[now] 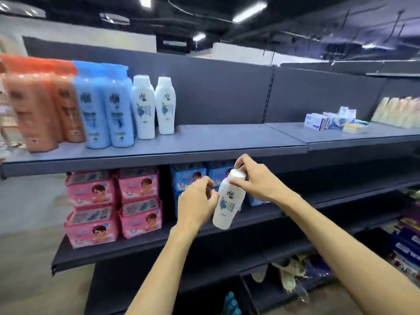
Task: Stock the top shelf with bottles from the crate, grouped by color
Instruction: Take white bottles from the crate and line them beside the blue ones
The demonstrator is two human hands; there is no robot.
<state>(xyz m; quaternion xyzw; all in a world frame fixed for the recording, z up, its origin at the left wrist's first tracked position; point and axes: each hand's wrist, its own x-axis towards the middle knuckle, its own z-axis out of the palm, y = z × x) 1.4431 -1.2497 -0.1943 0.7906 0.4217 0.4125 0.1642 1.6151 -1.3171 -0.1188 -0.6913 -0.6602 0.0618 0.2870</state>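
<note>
Head view: we hold a white bottle [228,205] just below the shelf [216,144]; right hand [255,179] pinches its cap, left hand [196,202] grips its side, steadying it for beside the white pair [153,108].

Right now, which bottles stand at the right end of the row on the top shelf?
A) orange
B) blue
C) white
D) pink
C: two white bottles end the row on the top shelf, just right of the blue bottles; the held white bottle matches them.
</note>
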